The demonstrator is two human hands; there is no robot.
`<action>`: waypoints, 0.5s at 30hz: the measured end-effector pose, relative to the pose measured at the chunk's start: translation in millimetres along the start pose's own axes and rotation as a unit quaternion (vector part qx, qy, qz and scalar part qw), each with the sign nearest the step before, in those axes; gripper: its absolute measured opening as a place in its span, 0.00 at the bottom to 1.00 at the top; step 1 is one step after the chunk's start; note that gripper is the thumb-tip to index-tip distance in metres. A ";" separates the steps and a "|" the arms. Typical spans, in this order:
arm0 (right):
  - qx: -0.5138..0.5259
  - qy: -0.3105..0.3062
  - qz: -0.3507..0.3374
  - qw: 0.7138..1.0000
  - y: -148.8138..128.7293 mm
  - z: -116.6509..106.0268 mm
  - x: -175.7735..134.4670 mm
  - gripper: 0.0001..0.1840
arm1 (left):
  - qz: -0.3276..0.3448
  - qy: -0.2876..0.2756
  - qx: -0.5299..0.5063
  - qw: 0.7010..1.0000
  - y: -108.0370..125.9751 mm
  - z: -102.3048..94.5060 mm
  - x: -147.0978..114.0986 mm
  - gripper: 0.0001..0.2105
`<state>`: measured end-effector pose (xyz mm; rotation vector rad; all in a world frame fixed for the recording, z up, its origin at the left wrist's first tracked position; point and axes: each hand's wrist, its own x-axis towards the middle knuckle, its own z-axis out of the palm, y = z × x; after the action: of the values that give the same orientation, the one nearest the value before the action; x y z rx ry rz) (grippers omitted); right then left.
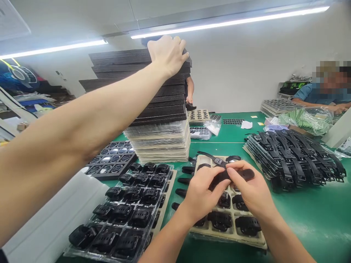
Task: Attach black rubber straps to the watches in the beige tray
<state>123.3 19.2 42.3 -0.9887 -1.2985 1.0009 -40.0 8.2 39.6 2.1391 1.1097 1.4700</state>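
Note:
Both my hands are closed on a black watch strap [248,174], its rounded end sticking out to the right. My left hand [201,193] pinches the strap from the left, and my right hand [251,191] grips it from the right with thumb and fingers. Whether a watch body is attached is hidden by my fingers. Beneath my hands lies a beige tray [236,233] with black smartwatches [220,221] in its compartments. Another smartwatch [218,160] rests at the tray's far side with its strap stretched out.
A co-worker's arm [109,109] crosses from the left onto the tall stack of black foam sheets [164,106]. A clear tray of watches [131,204] stands left; piled straps [296,157] lie right on the green table [315,215]. Another person [315,93] sits far right.

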 end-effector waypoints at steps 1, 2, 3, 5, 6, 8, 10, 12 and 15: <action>0.003 0.010 0.001 1.000 0.6 -1.0 0.4 0.11 | 0.004 0.002 0.008 1.000 -0.1 -0.4 0.3 0.10; 0.007 0.019 0.002 1.000 1.4 -2.2 1.2 0.11 | 0.006 0.003 0.013 1.000 -0.2 -0.9 0.6 0.10; 0.012 0.026 0.003 1.000 2.3 -3.6 2.1 0.11 | 0.007 0.003 0.016 1.000 -0.4 -1.3 0.9 0.09; 0.019 0.026 0.006 0.999 3.7 -5.8 3.9 0.12 | 0.015 0.011 0.023 1.000 -1.1 -1.8 1.3 0.10; 0.020 0.019 0.010 1.000 4.1 -6.5 4.5 0.12 | 0.022 0.015 0.025 0.999 -1.7 -1.7 1.3 0.10; 0.023 0.003 0.019 1.000 5.0 -6.9 4.8 0.12 | 0.037 0.008 0.018 0.999 -3.9 -0.3 0.7 0.12; 0.049 -0.024 0.020 0.998 6.4 -6.8 4.0 0.13 | 0.029 -0.007 -0.014 0.999 -7.3 2.6 -0.5 0.13; 0.101 -0.065 0.013 0.993 8.9 -6.8 3.1 0.15 | -0.028 0.002 -0.100 0.995 -11.5 6.7 -1.1 0.12; 0.150 -0.099 -0.003 0.984 12.9 -6.5 1.9 0.16 | -0.136 0.030 -0.312 0.940 -15.4 12.4 1.0 0.16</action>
<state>129.5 24.5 30.2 -0.6679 -1.2637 1.2718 -35.2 21.0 25.2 1.4534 0.7721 1.5027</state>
